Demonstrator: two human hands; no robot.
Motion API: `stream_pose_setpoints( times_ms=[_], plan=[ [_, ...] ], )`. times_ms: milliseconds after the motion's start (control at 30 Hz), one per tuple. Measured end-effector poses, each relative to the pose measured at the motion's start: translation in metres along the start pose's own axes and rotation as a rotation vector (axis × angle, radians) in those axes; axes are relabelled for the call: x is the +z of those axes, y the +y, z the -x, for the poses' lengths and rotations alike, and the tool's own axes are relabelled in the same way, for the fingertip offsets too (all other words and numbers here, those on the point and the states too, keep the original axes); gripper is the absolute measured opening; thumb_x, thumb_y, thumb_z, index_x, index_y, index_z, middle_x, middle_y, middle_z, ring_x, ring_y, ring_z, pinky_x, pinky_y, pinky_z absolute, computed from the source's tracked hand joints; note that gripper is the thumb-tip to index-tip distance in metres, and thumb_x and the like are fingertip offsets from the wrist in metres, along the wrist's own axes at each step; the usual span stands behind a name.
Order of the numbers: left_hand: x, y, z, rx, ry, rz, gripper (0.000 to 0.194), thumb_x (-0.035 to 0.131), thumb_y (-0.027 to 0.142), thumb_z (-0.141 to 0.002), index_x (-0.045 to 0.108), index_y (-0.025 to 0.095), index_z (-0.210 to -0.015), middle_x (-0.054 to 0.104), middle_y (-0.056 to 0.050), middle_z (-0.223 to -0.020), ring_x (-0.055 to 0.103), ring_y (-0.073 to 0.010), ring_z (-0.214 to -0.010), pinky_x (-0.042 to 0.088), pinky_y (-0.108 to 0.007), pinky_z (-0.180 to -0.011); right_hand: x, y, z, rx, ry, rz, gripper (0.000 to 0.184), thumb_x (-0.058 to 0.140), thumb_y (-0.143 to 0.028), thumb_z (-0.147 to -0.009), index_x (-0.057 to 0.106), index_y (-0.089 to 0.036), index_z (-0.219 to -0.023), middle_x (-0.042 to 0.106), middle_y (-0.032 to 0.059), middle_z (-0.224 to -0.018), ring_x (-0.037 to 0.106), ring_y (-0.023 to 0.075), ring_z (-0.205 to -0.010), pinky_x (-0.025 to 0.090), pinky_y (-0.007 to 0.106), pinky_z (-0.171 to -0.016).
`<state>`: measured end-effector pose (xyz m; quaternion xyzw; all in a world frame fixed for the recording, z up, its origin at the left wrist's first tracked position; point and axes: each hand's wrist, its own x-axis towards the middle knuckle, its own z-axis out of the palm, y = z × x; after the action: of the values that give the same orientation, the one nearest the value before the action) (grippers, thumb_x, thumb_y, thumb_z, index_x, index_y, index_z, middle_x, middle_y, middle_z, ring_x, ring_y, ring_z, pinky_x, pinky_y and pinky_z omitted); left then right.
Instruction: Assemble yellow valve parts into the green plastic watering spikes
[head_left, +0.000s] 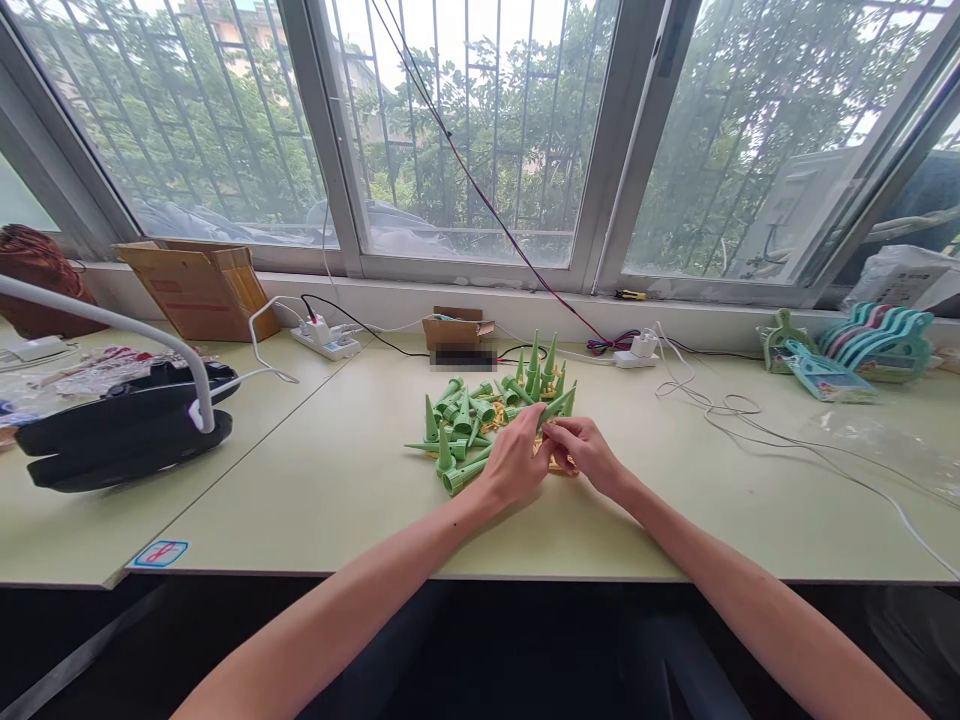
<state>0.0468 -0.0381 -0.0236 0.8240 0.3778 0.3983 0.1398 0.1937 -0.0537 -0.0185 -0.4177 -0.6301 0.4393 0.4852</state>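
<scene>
My left hand (pixel 517 458) is closed around a green plastic watering spike (pixel 556 404), its pointed end slanting up and to the right. Close against it, my right hand (pixel 589 452) pinches at the spike's lower end; whatever sits between those fingertips is hidden. Loose green spikes (pixel 463 412) lie heaped to the left of the hands, some on their sides with round open collars showing. Several more spikes (pixel 533 368) stand point up just behind the hands. Small yellow parts (pixel 496 415) are scattered among them, and some show beneath my hands.
Behind the pile sits a small open cardboard box (pixel 457 328). Power strips (pixel 327 342) and loose white cables (pixel 739 410) lie along the table (pixel 315 500). A black lamp base (pixel 127 430) stands left; teal and pink plastic items (pixel 877 340) are at the right.
</scene>
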Motion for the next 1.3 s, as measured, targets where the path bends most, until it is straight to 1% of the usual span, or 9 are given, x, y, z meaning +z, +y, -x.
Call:
stream_pose_setpoints(
  times_ms=[167,367,567,700,833,933,1067,1200,1300],
  plan=[
    [0.0005,-0.0007,0.0004,-0.001,0.001,0.004,0.043,0.052,0.020,-0.088,0.046,0.014,-0.129,0.064,-0.012,-0.115,0.063,-0.0208,-0.092,0.050,-0.035,-0.085,-0.0007,0.0008,-0.0004,0.017,-0.008,-0.019,0.039,0.057,-0.045,-0.087,0.054,-0.017,-0.060,0.045,-0.0048,-0.039,0.034,0.0074,-0.035,0.026,0.022,-0.038],
    [-0.0007,-0.0012,0.0008,-0.002,-0.012,-0.012,0.044,0.052,0.018,-0.086,0.047,0.016,-0.130,0.062,-0.012,-0.121,0.063,-0.0218,-0.094,0.051,-0.036,-0.085,0.0007,0.0013,0.0013,-0.035,0.012,0.065,0.042,0.055,-0.046,-0.088,0.051,-0.018,-0.057,0.044,-0.0046,-0.040,0.034,0.0074,-0.036,0.026,0.022,-0.039],
    [-0.0003,-0.0027,0.0014,0.001,-0.040,-0.029,0.047,0.052,0.016,-0.085,0.047,0.020,-0.131,0.062,-0.011,-0.121,0.062,-0.0236,-0.103,0.050,-0.036,-0.088,0.0007,0.0021,0.0013,-0.111,0.061,0.243,0.045,0.053,-0.044,-0.088,0.044,-0.019,-0.051,0.045,-0.0027,-0.042,0.037,0.0086,-0.042,0.028,0.023,-0.043],
    [-0.0010,-0.0018,0.0019,-0.008,-0.080,-0.048,0.046,0.051,0.015,-0.084,0.049,0.019,-0.130,0.063,-0.011,-0.119,0.062,-0.0249,-0.105,0.050,-0.038,-0.090,-0.0010,0.0059,0.0010,-0.188,0.098,0.400,0.046,0.051,-0.041,-0.086,0.037,-0.019,-0.049,0.037,-0.0037,-0.044,0.031,0.0079,-0.045,0.024,0.024,-0.045],
    [-0.0020,-0.0005,0.0020,-0.006,-0.090,-0.049,0.047,0.051,0.015,-0.083,0.049,0.017,-0.130,0.063,-0.013,-0.119,0.062,-0.0257,-0.106,0.050,-0.039,-0.090,-0.0017,0.0072,0.0011,-0.224,0.100,0.452,0.044,0.050,-0.038,-0.086,0.035,-0.019,-0.050,0.033,-0.0044,-0.046,0.027,0.0075,-0.047,0.022,0.024,-0.046],
    [-0.0019,-0.0009,0.0020,-0.002,-0.079,-0.039,0.047,0.051,0.013,-0.083,0.049,0.019,-0.129,0.063,-0.012,-0.116,0.062,-0.0249,-0.104,0.050,-0.038,-0.089,-0.0012,0.0064,0.0012,-0.205,0.101,0.439,0.044,0.050,-0.038,-0.087,0.037,-0.018,-0.049,0.038,-0.0033,-0.045,0.031,0.0081,-0.046,0.024,0.024,-0.046],
    [-0.0009,-0.0025,0.0022,0.007,-0.070,-0.033,0.048,0.051,0.013,-0.083,0.048,0.019,-0.131,0.063,-0.011,-0.116,0.062,-0.0243,-0.103,0.050,-0.037,-0.088,0.0003,0.0041,0.0017,-0.141,0.088,0.346,0.044,0.052,-0.040,-0.087,0.044,-0.018,-0.050,0.046,-0.0017,-0.043,0.038,0.0093,-0.043,0.028,0.024,-0.044],
    [0.0003,-0.0038,0.0020,0.017,-0.053,-0.031,0.046,0.050,0.014,-0.085,0.047,0.019,-0.130,0.062,-0.011,-0.118,0.061,-0.0243,-0.104,0.050,-0.037,-0.088,0.0016,0.0015,0.0020,-0.081,0.064,0.214,0.045,0.053,-0.042,-0.087,0.045,-0.018,-0.049,0.046,-0.0019,-0.041,0.039,0.0089,-0.040,0.029,0.023,-0.042],
    [0.0005,-0.0036,0.0015,0.023,-0.042,-0.021,0.043,0.050,0.016,-0.086,0.047,0.019,-0.129,0.061,-0.011,-0.119,0.061,-0.0240,-0.105,0.050,-0.036,-0.088,0.0013,0.0013,0.0014,-0.048,0.044,0.131,0.044,0.054,-0.042,-0.087,0.047,-0.018,-0.051,0.045,-0.0030,-0.039,0.037,0.0080,-0.038,0.028,0.023,-0.041]
  ],
)
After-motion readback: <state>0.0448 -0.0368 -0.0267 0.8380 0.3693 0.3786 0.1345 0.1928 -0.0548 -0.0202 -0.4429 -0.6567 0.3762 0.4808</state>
